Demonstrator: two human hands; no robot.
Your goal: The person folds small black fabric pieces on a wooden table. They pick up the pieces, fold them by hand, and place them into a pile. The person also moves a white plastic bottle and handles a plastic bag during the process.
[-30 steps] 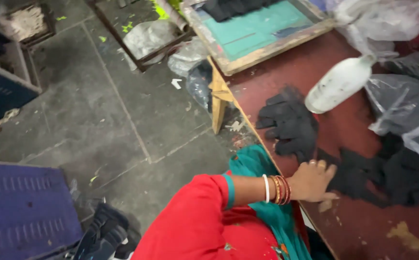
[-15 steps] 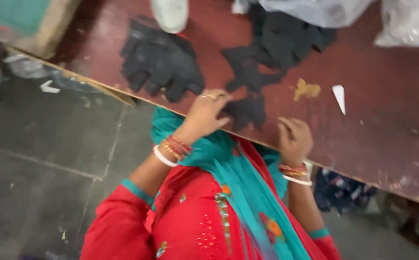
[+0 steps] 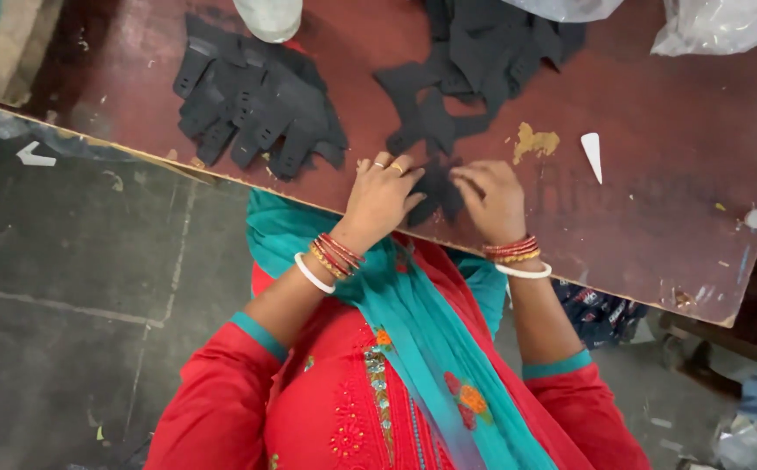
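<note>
At 12 o'clock the white bottle point(image 3: 269, 17) is cut off by the top edge. So are the plastic bags point(image 3: 718, 26) at 1 o'clock. The hands hide part of the dark piece point(image 3: 438, 187).

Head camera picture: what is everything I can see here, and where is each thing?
table: one, dark red, worn, across the top
stack of glove-shaped fabric pieces: one stack, dark grey, table's left part
loose fabric cut-outs: several, dark grey, top centre
fabric piece: one, dark grey, at the table edge between both hands
white sliver: one, right of centre
clear plastic bags: top right
floor: grey, left
left hand: on the fabric piece, rings and bangles
right hand: on the same piece, bangles
</note>
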